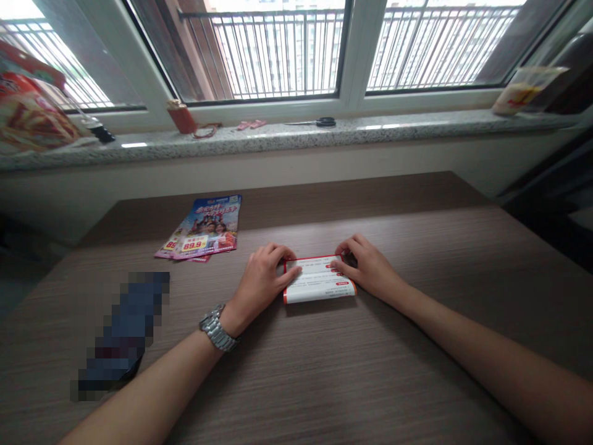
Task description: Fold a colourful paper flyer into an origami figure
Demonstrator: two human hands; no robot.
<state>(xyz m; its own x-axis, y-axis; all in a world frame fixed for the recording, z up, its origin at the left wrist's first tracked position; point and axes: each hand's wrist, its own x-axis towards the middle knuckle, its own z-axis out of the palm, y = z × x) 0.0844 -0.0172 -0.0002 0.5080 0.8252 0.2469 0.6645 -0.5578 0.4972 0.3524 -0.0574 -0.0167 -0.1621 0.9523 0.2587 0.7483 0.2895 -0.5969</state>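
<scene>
A white leaflet (317,287) with red edging and printed lines lies on the table in front of me, apparently folded over, its near edge curling up a little. My left hand (269,275) pinches its left side between thumb and fingers. At the upper right corner, my right hand (365,262) grips it the same way, thumb on top and fingers curled at the far edge. The underside of the leaflet is hidden. A metal watch (218,329) is on my left wrist.
Several colourful flyers (208,225) overlap at the table's back left. A pixelated dark object (125,334) lies beside my left forearm. The stone windowsill (278,137) holds scissors (324,122), a red lighter-like item (181,117), a plastic cup (525,91) and a red food bag (32,114).
</scene>
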